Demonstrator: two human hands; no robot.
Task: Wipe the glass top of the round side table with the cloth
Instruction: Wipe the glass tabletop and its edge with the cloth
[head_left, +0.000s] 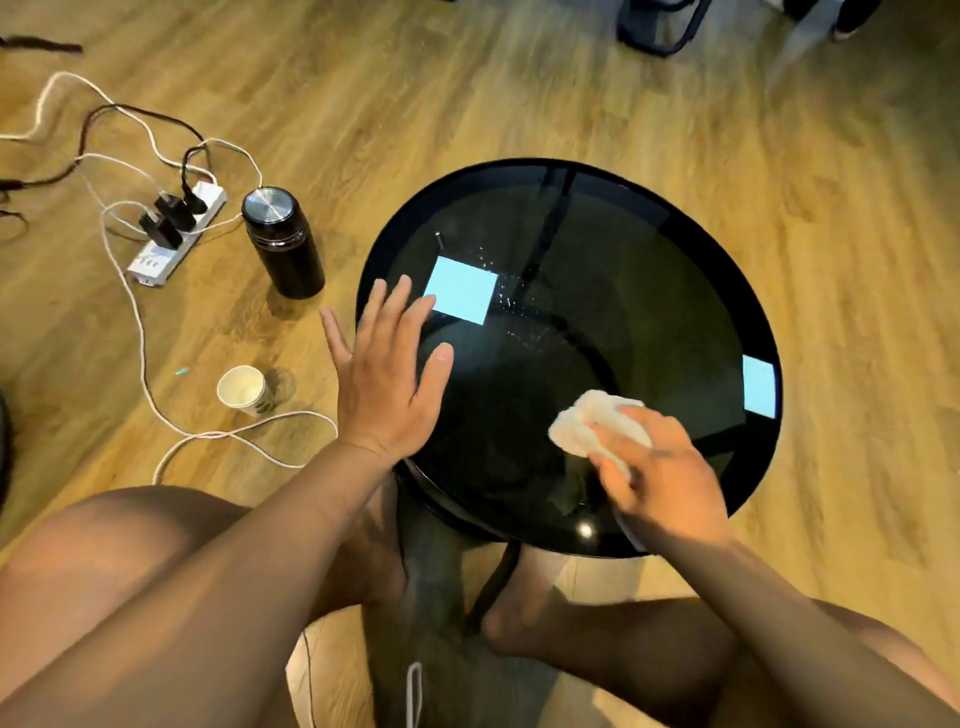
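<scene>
White cloth (597, 421) was bunched in the right grip (660, 467), fingers curled round it, pressed onto the glass surface (623, 291); left grip (389, 379) was spread open alongside, probably to steady things.

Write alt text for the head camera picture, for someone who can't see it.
A seated person's right hand holds a bunched white cloth on the dark glass top of a round side table, while the open left hand spreads over its left edge. Droplets speckle the glass; a dark bottle, paper cup and power strip sit on the wooden floor.
</scene>
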